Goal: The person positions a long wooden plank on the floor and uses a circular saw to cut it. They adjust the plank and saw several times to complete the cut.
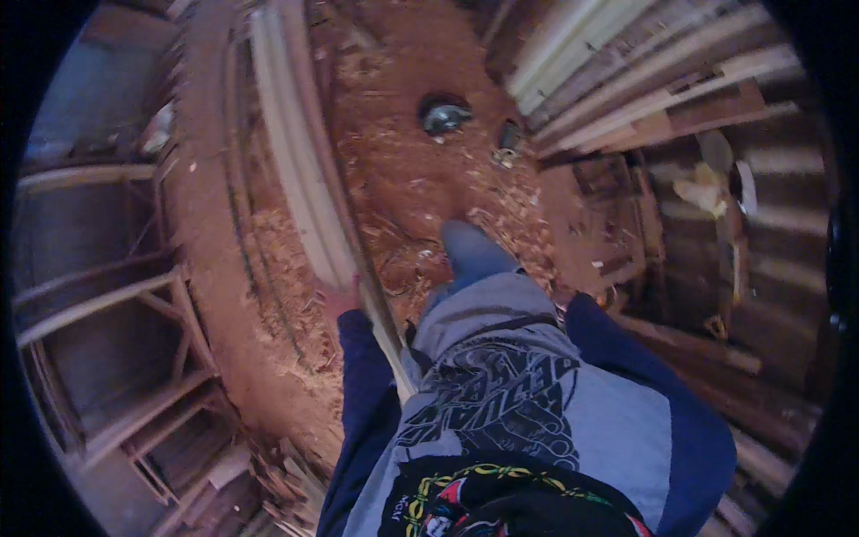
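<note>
A long pale wooden plank (300,152) runs from the top of the view down to my left side, its near end beside my waist. My left hand (338,297) is wrapped round its left edge, close to that near end. A narrower strip of wood (385,331) lies along its right side; whether the two are one piece I cannot tell. My right hand (563,298) hangs by my right side, small and blurred beyond the dark sleeve, and its fingers cannot be made out.
Reddish ground bears wood shavings (304,340). A dark round object (443,115) and a small dark item (510,139) lie ahead. Stacked timber (662,89) stands at the right, wooden frames (107,304) at the left, and offcuts (295,483) at the lower left.
</note>
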A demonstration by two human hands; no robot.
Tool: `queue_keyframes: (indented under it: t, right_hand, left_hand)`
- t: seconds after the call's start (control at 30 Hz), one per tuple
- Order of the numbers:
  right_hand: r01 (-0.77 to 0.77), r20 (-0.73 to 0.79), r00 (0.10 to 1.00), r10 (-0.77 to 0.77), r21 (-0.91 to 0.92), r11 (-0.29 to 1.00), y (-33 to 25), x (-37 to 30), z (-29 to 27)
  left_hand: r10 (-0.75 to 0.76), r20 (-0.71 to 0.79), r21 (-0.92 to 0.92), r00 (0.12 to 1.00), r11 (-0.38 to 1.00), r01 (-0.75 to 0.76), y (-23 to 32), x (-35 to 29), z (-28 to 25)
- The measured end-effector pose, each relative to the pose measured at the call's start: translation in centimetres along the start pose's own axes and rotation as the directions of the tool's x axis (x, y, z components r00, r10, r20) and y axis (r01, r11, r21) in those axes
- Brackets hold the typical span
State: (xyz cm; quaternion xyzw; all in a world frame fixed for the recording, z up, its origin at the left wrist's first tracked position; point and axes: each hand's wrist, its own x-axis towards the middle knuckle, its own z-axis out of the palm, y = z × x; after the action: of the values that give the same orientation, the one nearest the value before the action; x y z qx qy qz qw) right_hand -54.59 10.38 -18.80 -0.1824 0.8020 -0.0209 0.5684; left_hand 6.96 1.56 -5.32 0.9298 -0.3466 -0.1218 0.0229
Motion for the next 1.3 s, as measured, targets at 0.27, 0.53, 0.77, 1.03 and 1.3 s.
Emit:
queue_keyframes:
  t: [0.27,0.53,0.77,1.03,1.3]
  right_hand:
    - [-0.138,0.019,0.990,0.136,0.158,0.978,6.7,3.8,-0.2]
    - [0.297,-0.138,0.939,-0.316,-0.144,0.944,1.2,6.1,-3.2]
    - [0.456,0.045,0.889,-0.456,-0.001,0.890,-4.3,8.3,-6.8]
    - [0.418,0.098,0.908,-0.408,-0.262,0.870,-2.3,7.8,-12.0]
    - [0.427,0.080,0.895,-0.439,-0.443,0.789,-1.4,15.4,-14.0]
  left_hand:
    - [-0.024,0.057,0.263,0.998,0.965,0.008,2.9,-3.9,-0.3]
    - [-0.140,0.070,0.391,0.988,0.915,0.102,2.2,-2.1,1.5]
    - [-0.144,0.120,0.488,0.982,0.870,0.068,3.3,-1.6,0.3]
    - [-0.158,0.112,0.216,0.981,0.968,0.131,2.9,-2.6,0.0]
    - [-0.172,0.041,0.161,0.984,0.973,0.163,3.7,-4.5,-0.5]
